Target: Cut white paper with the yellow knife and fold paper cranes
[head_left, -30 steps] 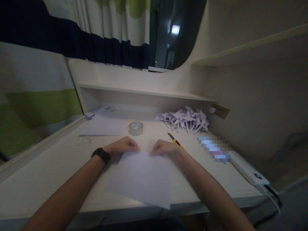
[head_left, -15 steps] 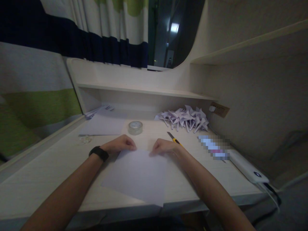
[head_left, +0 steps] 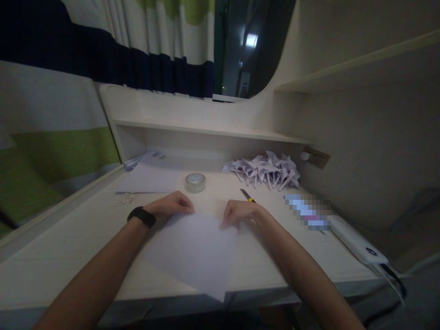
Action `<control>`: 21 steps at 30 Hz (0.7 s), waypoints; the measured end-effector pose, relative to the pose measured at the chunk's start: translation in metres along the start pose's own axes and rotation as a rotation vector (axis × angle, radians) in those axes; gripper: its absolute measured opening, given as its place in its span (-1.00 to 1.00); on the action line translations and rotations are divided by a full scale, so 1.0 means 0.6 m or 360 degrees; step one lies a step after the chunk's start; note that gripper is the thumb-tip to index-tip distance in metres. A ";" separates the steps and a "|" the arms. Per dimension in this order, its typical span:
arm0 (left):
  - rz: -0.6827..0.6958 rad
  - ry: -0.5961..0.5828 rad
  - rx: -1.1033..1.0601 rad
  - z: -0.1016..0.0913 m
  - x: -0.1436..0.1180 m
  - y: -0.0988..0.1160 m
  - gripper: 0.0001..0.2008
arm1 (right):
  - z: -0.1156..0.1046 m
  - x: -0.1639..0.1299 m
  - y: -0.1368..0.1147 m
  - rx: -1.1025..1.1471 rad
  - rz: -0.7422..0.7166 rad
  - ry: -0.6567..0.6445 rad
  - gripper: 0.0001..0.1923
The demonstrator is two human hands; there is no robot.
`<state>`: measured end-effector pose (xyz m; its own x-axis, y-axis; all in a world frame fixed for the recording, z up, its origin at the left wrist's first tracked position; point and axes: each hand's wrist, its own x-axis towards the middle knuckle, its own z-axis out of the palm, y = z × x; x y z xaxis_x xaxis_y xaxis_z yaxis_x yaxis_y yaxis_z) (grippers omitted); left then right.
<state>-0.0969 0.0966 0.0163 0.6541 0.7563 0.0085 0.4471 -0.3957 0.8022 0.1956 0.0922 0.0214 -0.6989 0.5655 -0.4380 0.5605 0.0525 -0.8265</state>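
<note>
The left hand point(head_left: 177, 204) is nearly closed, thumb and fingers drawn together on the far edge of a sheet of paper point(head_left: 192, 252); the right hand point(head_left: 239, 213) is loosely curled, its fingertips on the sheet near its far right corner, though I cannot tell whether they pinch it or only rest there; the sheet lies between the two forearms, its near corner jutting past the front edge of the desk point(head_left: 257, 272); a black band point(head_left: 142, 217) circles the left wrist.

Just beyond the right hand lies a knife point(head_left: 247, 195), partly hidden by it; past the left hand sits a roll of clear tape point(head_left: 195, 183); farther left is a stack of paper point(head_left: 147, 176); at the back right, paper pinwheels point(head_left: 266, 169) lie heaped; nearer on the right, a pixelated thing point(head_left: 305, 211) lies beside a white box point(head_left: 355, 240) with cables.
</note>
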 end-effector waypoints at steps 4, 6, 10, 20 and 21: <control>-0.0014 0.0018 -0.0017 -0.004 -0.004 0.001 -0.69 | -0.016 -0.009 0.011 0.0121 0.0075 -0.0081 -0.57; -0.0048 0.0040 -0.0040 -0.006 -0.008 0.004 -0.70 | -0.028 -0.021 0.018 0.0128 0.0119 -0.0094 -0.55; -0.0177 0.0250 -0.0093 -0.014 -0.020 0.011 -0.74 | -0.060 -0.051 0.036 0.0123 0.0155 -0.0011 -0.57; -0.0184 0.0338 -0.0316 0.009 -0.008 0.031 -0.71 | -0.020 -0.002 0.008 0.0133 -0.0441 0.0734 -0.55; -0.0177 0.0329 -0.0352 0.015 -0.006 0.032 -0.71 | -0.013 0.004 0.006 0.0102 -0.0431 0.0727 -0.58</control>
<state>-0.0851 0.0817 0.0264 0.4608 0.8873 0.0163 0.3505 -0.1989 0.9152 0.1994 0.1002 0.0199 -0.5420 0.8401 -0.0192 0.3488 0.2041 -0.9147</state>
